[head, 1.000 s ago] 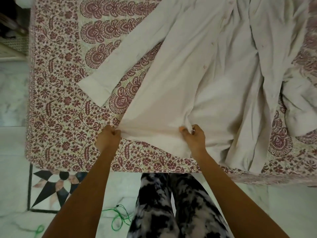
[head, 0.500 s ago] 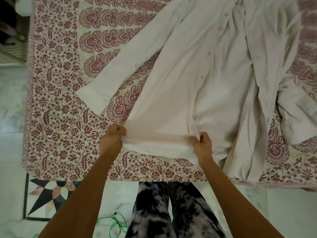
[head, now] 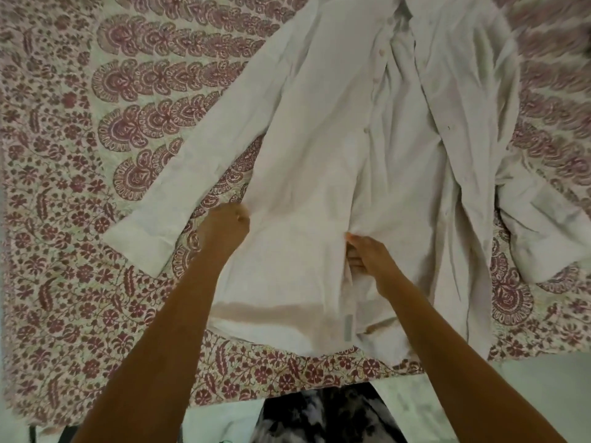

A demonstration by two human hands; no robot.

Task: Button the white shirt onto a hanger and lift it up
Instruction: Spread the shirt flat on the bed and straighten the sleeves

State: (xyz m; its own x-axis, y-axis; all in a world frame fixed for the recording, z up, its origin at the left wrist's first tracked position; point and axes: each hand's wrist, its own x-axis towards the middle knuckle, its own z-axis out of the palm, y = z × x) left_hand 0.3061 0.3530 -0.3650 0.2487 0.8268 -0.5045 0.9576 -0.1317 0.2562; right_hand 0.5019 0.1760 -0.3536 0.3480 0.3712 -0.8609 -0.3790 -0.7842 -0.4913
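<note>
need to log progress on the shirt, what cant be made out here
Head view only:
- Hanger: none shows; the shirt could cover one.
- Collar: cut off by the top edge.
- Left hand: motion blur hides its grip on the shirt's edge.

free: bare bedspread (head: 64, 282) left of sleeve (head: 198, 167) | blocked: shirt (head: 303, 155) spread flat (centre, right)

This looks like a home, most likely a bedroom. A bed (head: 287, 375) fills most of the frame, under a cotton bedspread (head: 80, 298) printed with dark red flowers and paisley shapes. A white shirt (head: 319, 155) lies spread on it. At the lower right, pale stone floor (head: 527, 394) shows.
</note>
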